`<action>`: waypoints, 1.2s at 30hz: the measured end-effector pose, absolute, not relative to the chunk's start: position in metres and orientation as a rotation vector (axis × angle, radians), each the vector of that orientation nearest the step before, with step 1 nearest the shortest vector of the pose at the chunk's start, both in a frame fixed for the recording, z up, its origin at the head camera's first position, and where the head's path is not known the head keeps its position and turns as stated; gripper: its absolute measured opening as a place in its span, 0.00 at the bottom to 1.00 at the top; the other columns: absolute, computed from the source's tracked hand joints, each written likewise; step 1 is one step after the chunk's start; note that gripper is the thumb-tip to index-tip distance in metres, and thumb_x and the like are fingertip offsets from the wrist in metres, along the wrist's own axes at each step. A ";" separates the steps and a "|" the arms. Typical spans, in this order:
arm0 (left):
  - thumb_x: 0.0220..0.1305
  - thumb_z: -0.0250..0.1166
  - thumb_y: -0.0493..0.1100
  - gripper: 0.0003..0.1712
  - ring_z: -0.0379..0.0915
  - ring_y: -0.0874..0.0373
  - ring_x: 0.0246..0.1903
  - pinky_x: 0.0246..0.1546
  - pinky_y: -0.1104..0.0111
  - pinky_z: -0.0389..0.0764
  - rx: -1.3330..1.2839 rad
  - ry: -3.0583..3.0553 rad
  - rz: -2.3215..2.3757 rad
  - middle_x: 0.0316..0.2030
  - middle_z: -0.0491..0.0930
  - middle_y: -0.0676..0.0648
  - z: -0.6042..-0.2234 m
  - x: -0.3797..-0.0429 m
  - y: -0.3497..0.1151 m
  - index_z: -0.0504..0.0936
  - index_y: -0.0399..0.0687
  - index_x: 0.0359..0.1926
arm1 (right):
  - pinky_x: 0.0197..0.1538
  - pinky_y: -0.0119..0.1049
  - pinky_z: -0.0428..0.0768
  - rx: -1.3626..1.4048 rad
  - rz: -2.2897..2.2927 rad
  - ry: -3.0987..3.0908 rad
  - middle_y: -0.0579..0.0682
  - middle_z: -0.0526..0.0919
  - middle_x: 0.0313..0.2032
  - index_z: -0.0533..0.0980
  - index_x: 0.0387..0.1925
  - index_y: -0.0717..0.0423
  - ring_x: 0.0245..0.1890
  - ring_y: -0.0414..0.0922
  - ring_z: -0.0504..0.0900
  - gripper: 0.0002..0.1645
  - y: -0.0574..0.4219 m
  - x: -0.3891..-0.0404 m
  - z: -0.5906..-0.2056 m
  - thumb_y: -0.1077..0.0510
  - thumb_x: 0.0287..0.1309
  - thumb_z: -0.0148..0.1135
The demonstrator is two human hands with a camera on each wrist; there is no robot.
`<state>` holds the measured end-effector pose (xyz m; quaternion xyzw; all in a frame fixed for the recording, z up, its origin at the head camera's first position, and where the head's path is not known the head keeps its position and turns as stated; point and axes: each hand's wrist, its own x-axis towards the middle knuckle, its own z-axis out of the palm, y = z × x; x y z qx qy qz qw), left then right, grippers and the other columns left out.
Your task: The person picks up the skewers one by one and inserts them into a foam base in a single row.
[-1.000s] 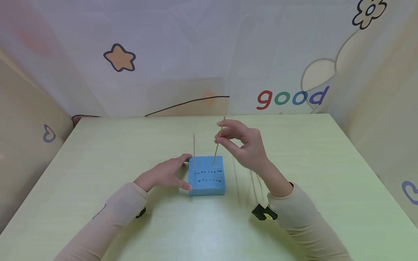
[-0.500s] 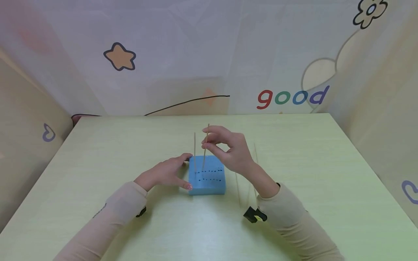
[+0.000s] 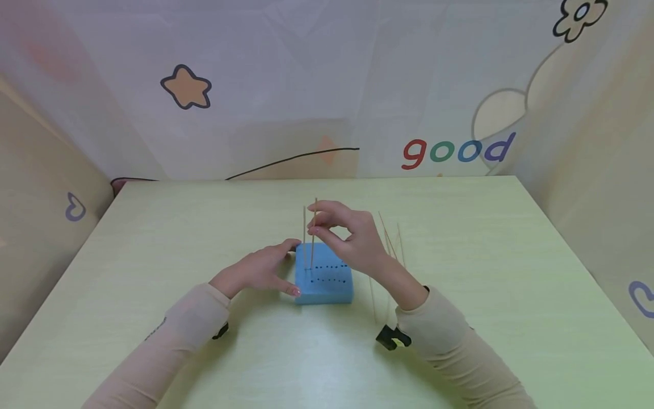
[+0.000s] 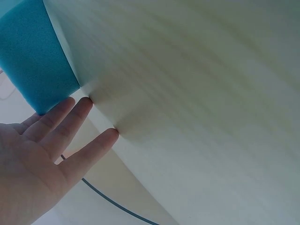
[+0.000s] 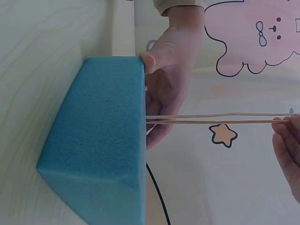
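Head view evenly lit, soft; pale glare on table nearside of blue block; diffuse shadows under sleeves, nearer-left and nearer-right of block; wrist views dimmer; left wrist view hazy, table grain blurred beside block

The word "good" stands in red, green, blue and purple letters on the pale backdrop.

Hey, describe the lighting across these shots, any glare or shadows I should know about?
Head view: bright overall, with a pale sheen on the table in front of the block and soft shadow under the left sleeve; left wrist view: dimmer, smudgy shadows near the left hand; right wrist view: also dim, though the sticks remain traceable.
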<state>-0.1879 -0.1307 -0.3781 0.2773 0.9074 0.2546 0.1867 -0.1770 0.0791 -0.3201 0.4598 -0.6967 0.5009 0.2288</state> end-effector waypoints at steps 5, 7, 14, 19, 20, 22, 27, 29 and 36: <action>0.40 0.71 0.61 0.58 0.62 0.46 0.58 0.57 0.53 0.63 0.782 2.555 0.717 0.62 0.62 0.42 -0.378 -0.188 -0.130 0.52 0.43 0.67 | 0.36 0.35 0.80 1.262 1.381 -1.930 0.56 0.83 0.26 0.72 0.43 0.66 0.27 0.45 0.83 0.19 0.079 -0.177 -0.322 0.75 0.46 0.61; 0.41 0.72 0.61 0.58 0.62 0.46 0.58 0.57 0.53 0.63 0.785 2.555 0.715 0.62 0.62 0.42 -0.378 -0.188 -0.130 0.52 0.43 0.67 | 0.36 0.34 0.80 1.253 1.378 -1.954 0.56 0.83 0.26 0.72 0.43 0.66 0.27 0.46 0.83 0.19 0.079 -0.177 -0.323 0.75 0.46 0.62; 0.40 0.71 0.62 0.59 0.62 0.46 0.59 0.57 0.53 0.63 0.792 2.552 0.728 0.63 0.62 0.43 -0.379 -0.187 -0.130 0.51 0.44 0.67 | 0.36 0.34 0.80 1.226 1.352 -2.014 0.56 0.83 0.26 0.72 0.43 0.66 0.27 0.46 0.83 0.18 0.078 -0.175 -0.329 0.75 0.47 0.62; 0.40 0.71 0.62 0.59 0.62 0.47 0.58 0.57 0.53 0.63 0.787 2.561 0.719 0.62 0.62 0.43 -0.379 -0.188 -0.130 0.52 0.44 0.67 | 0.35 0.34 0.80 1.212 1.342 -2.018 0.55 0.83 0.25 0.72 0.42 0.65 0.26 0.46 0.83 0.17 0.078 -0.176 -0.331 0.75 0.47 0.61; 0.40 0.71 0.62 0.59 0.62 0.47 0.58 0.56 0.53 0.64 0.787 2.562 0.716 0.62 0.62 0.43 -0.379 -0.189 -0.130 0.52 0.44 0.67 | 0.36 0.34 0.80 1.212 1.341 -2.021 0.55 0.83 0.25 0.72 0.42 0.65 0.26 0.46 0.83 0.17 0.077 -0.176 -0.332 0.74 0.48 0.61; 0.40 0.71 0.62 0.59 0.62 0.47 0.58 0.56 0.53 0.64 0.784 2.564 0.708 0.62 0.62 0.43 -0.379 -0.189 -0.131 0.52 0.44 0.67 | 0.36 0.33 0.80 1.207 1.339 -2.029 0.54 0.82 0.25 0.72 0.42 0.65 0.26 0.45 0.83 0.17 0.076 -0.177 -0.333 0.74 0.48 0.62; 0.40 0.71 0.63 0.59 0.62 0.46 0.58 0.56 0.52 0.64 0.783 2.555 0.714 0.62 0.62 0.42 -0.379 -0.189 -0.131 0.52 0.44 0.67 | 0.36 0.32 0.80 1.194 1.333 -2.057 0.54 0.83 0.25 0.71 0.43 0.65 0.27 0.45 0.83 0.18 0.075 -0.178 -0.332 0.73 0.48 0.62; 0.40 0.71 0.63 0.59 0.62 0.45 0.58 0.56 0.52 0.63 0.782 2.554 0.714 0.62 0.62 0.41 -0.379 -0.189 -0.131 0.52 0.44 0.67 | 0.37 0.32 0.80 1.193 1.336 -2.081 0.54 0.83 0.27 0.71 0.45 0.65 0.28 0.45 0.83 0.19 0.077 -0.177 -0.332 0.72 0.48 0.63; 0.39 0.72 0.62 0.58 0.63 0.47 0.58 0.55 0.52 0.65 0.762 2.575 0.697 0.61 0.64 0.42 -0.381 -0.189 -0.130 0.52 0.45 0.67 | 0.37 0.33 0.79 1.164 1.331 -2.166 0.54 0.83 0.31 0.70 0.48 0.64 0.31 0.44 0.82 0.23 0.093 -0.175 -0.331 0.69 0.48 0.64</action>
